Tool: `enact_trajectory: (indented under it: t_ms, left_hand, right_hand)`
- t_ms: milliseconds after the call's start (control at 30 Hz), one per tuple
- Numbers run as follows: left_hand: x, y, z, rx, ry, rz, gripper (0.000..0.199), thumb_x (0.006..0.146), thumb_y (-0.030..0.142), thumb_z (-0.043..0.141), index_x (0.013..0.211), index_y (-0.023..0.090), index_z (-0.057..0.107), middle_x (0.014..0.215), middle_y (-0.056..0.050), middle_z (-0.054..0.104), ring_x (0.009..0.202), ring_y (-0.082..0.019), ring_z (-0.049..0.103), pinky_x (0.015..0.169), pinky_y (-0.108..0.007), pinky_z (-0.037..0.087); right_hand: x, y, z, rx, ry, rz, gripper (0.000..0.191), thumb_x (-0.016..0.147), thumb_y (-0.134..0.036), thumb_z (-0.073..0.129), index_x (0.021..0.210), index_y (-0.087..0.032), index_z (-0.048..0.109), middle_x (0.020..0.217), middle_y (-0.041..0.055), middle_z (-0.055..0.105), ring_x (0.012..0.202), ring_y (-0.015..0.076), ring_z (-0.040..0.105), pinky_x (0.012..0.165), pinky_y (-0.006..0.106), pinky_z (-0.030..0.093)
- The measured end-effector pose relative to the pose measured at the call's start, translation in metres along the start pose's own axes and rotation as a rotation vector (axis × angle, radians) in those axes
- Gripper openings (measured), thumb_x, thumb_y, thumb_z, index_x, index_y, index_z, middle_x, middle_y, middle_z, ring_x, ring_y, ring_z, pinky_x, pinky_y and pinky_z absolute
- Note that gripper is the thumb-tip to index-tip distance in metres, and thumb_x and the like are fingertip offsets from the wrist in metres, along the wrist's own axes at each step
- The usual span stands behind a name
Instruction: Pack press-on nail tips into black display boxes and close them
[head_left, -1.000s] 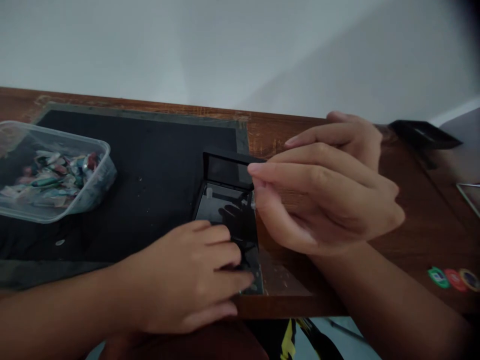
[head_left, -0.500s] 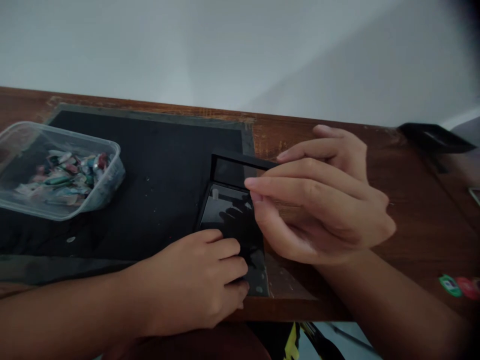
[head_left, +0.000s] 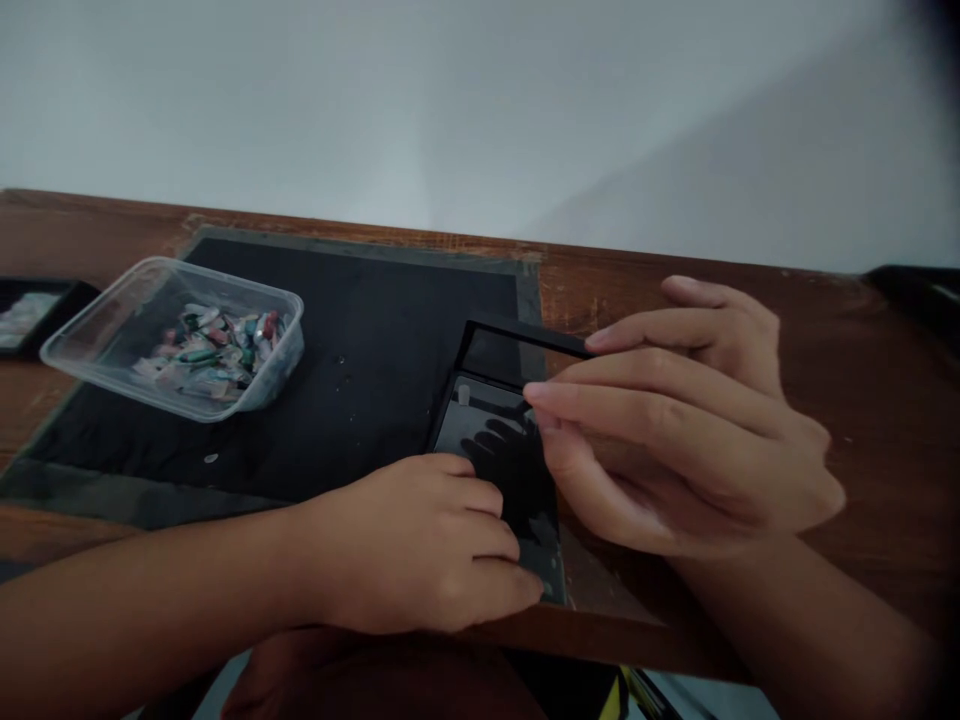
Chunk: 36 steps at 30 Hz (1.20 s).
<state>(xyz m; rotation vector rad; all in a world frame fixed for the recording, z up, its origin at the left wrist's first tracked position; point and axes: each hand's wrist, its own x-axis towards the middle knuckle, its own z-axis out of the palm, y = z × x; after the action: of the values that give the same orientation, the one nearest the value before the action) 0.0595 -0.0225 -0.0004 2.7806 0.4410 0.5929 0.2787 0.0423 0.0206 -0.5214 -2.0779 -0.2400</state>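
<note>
A black frame with a raised rim lies near the table's front edge, and its glossy panel mirrors my fingers. One small pale piece sits at the panel's far left corner. My left hand is curled over the near left part of the frame, with its thumb hidden. Above the right side of the panel, my right hand pinches thumb and forefinger together; anything between the tips is too small to make out. Its other fingers extend toward the rim; I cannot tell whether they touch it.
At the left, a clear plastic container holds many coloured, stone-like chips. It stands on a black mat on the wooden table. A black tray with pale pieces is at far left; another dark object is at far right.
The view has swung left, so most things appear farther right and the black tray at far left has come in. My left hand's lower fingers reach farther right; the right-hand pinch stays much the same.
</note>
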Motion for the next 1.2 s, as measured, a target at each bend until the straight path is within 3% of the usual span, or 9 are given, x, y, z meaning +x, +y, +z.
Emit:
enact_trajectory:
  t_ms: [67,133,233,300,400,500,667,1033,1200]
  left_hand:
    - [0.001,-0.002,-0.003,-0.036,0.051,-0.011,0.026,0.107,0.013,0.053,0.112,0.019,0.078,0.102,0.0,0.085,0.087,-0.019,0.073,0.075,-0.038,0.05]
    - [0.004,-0.006,-0.009,-0.183,0.146,-0.107,0.022,0.106,0.015,0.058,0.111,0.02,0.078,0.105,0.0,0.086,0.091,-0.017,0.077,0.08,-0.033,0.055]
    - [0.009,-0.013,-0.019,-0.657,0.421,-0.501,0.006,0.096,0.017,0.077,0.094,0.022,0.079,0.092,0.001,0.086,0.078,-0.013,0.078,0.074,-0.023,0.06]
    - [0.012,-0.02,-0.024,-0.983,0.642,-0.743,0.007,0.088,0.019,0.086,0.087,0.021,0.079,0.083,0.002,0.084,0.068,-0.01,0.075,0.066,-0.018,0.06]
    - [0.014,-0.028,-0.026,-1.259,0.824,-0.848,0.017,0.08,0.022,0.095,0.09,0.02,0.081,0.08,0.001,0.083,0.064,-0.008,0.073,0.063,-0.014,0.06]
    - [0.013,-0.03,-0.023,-1.407,0.791,-0.816,0.021,0.079,0.025,0.096,0.095,0.022,0.082,0.077,0.002,0.082,0.061,-0.007,0.071,0.063,-0.012,0.061]
    - [0.012,-0.024,-0.016,-1.532,0.695,-0.74,0.021,0.088,0.02,0.088,0.107,0.025,0.082,0.08,0.003,0.083,0.062,-0.006,0.072,0.064,-0.01,0.06]
    - [0.011,-0.022,-0.01,-1.546,0.664,-0.703,0.011,0.09,0.019,0.086,0.098,0.022,0.08,0.085,0.001,0.079,0.066,-0.005,0.068,0.066,-0.01,0.059]
    - [0.01,-0.023,-0.008,-1.585,0.622,-0.671,0.01,0.091,0.018,0.084,0.1,0.021,0.08,0.086,0.0,0.077,0.069,-0.004,0.068,0.07,-0.009,0.059]
  right_hand:
    - [0.001,-0.001,0.001,-0.019,0.031,0.02,0.018,0.081,-0.016,0.075,0.09,-0.031,0.075,0.069,-0.0059,0.075,0.079,0.0234,0.072,0.103,0.052,0.056]
    - [0.002,-0.001,0.001,-0.013,-0.003,-0.015,0.018,0.082,-0.016,0.076,0.09,-0.032,0.075,0.07,-0.0065,0.075,0.077,0.0219,0.071,0.101,0.051,0.056]
    - [0.004,-0.001,-0.002,0.044,-0.053,-0.068,0.019,0.082,-0.017,0.078,0.096,-0.029,0.077,0.074,-0.0066,0.077,0.073,0.0195,0.07,0.09,0.047,0.058]
    - [0.006,-0.002,-0.003,0.065,-0.036,-0.071,0.015,0.084,-0.019,0.076,0.096,-0.029,0.076,0.073,-0.0066,0.077,0.07,0.0181,0.068,0.081,0.043,0.057]
    - [0.008,-0.004,-0.001,0.074,-0.025,-0.07,0.014,0.086,-0.021,0.072,0.097,-0.029,0.076,0.074,-0.0067,0.077,0.07,0.0176,0.067,0.078,0.041,0.054]
    - [0.008,-0.007,0.001,0.078,-0.03,-0.049,0.013,0.086,-0.025,0.079,0.098,-0.026,0.077,0.077,-0.0055,0.079,0.074,0.0185,0.069,0.081,0.042,0.054]
    - [0.007,-0.007,0.0,0.103,-0.031,-0.044,0.014,0.087,-0.029,0.088,0.095,-0.024,0.077,0.075,-0.0042,0.079,0.065,0.016,0.065,0.066,0.037,0.049]
    - [0.007,-0.009,-0.004,0.11,-0.144,-0.032,0.011,0.094,-0.032,0.083,0.101,-0.026,0.08,0.078,-0.004,0.079,0.073,0.0161,0.068,0.075,0.039,0.053]
    - [0.006,-0.009,-0.003,0.106,-0.155,-0.061,0.009,0.097,-0.032,0.079,0.104,-0.026,0.08,0.079,-0.0065,0.079,0.07,0.0142,0.063,0.076,0.037,0.05]
